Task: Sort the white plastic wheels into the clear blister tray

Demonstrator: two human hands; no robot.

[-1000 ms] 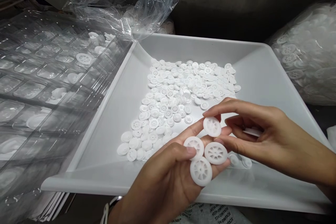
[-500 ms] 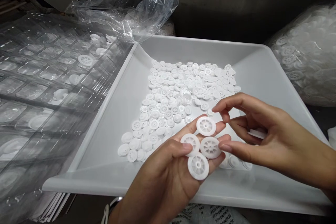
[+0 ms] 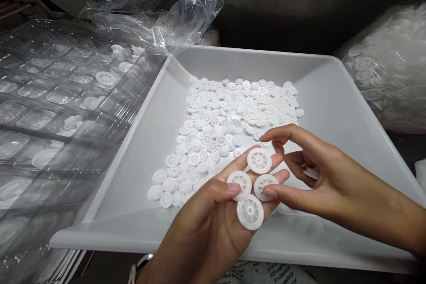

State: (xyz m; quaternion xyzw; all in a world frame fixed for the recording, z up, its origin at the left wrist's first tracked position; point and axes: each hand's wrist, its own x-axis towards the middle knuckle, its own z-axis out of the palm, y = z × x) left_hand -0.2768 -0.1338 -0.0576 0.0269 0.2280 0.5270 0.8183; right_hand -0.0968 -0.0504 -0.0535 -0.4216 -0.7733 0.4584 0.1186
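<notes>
Several white spoked plastic wheels (image 3: 250, 212) lie on the palm and fingers of my left hand (image 3: 213, 217), with the thumb pressing on one of them. My right hand (image 3: 309, 171) is beside it; its thumb touches the rightmost wheel (image 3: 265, 186) and its forefinger is curved above the group. Another white piece (image 3: 312, 172) is tucked in the curled fingers of my right hand, mostly hidden. Below both hands, many similar small wheels (image 3: 213, 133) are heaped in a pale grey tray (image 3: 149, 142) with sloped walls.
At the left, stacked clear plastic trays (image 3: 63, 93) with square pockets hold some white parts. A crumpled clear bag (image 3: 186, 17) stands behind them. On the right sits a clear bag full of white wheels (image 3: 392, 66). Printed fabric (image 3: 262, 271) shows below the tray's front edge.
My right hand has moved left and closer to my left hand, its thumb now overlapping the rightmost wheel. The wheels in my left hand stay nearly the same; the view shifts slightly.
</notes>
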